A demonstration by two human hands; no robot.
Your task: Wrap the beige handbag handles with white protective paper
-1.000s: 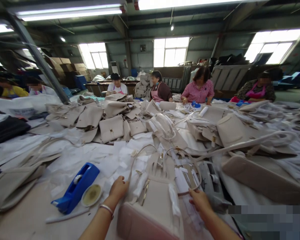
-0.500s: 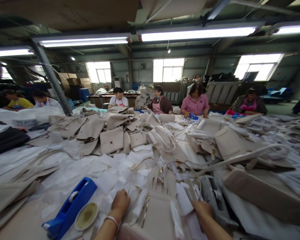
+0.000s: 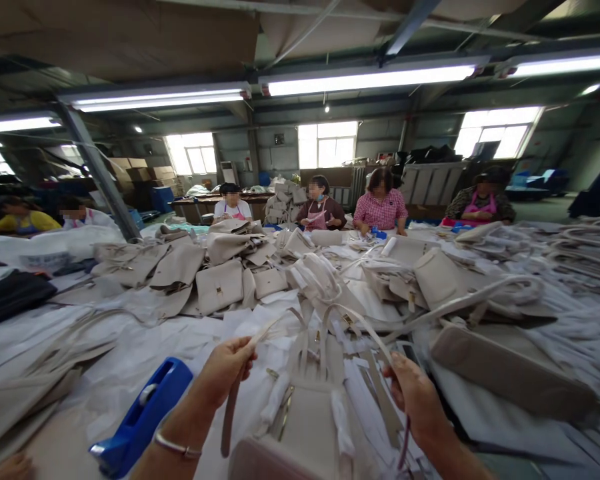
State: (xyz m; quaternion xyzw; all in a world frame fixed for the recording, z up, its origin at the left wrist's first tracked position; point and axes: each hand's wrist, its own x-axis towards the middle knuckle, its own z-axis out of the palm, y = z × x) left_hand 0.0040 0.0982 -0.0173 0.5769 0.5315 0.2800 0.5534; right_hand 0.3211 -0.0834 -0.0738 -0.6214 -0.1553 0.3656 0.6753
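Left hand (image 3: pixel 230 370) has thumb and fingers pinched on the left strap (image 3: pixel 266 331) — its free end hangs below my grip. Right hand (image 3: pixel 420 400) has fingers curled onto the right strap (image 3: pixel 371 328); a darker length shows below that hand, can't tell if it's the same piece. Both straps arch up and inward toward the upper part of the beige bag (image 3: pixel 313 417), which lies between my forearms, nearest me on the table. Gold zip (image 3: pixel 286 413) along its left side, white wrap (image 3: pixel 341 423) on its right.

Left wrist wears a metal bangle (image 3: pixel 177 445). Blue tape dispenser (image 3: pixel 145 413) sits left of that forearm. Larger bag (image 3: pixel 515 375) lies on its side, right of my right hand. Beyond the hands — white sheets (image 3: pixel 205 333), then a heap of beige bags (image 3: pixel 220 287). Co-worker in a checked shirt (image 3: pixel 380 208) sits across the table.
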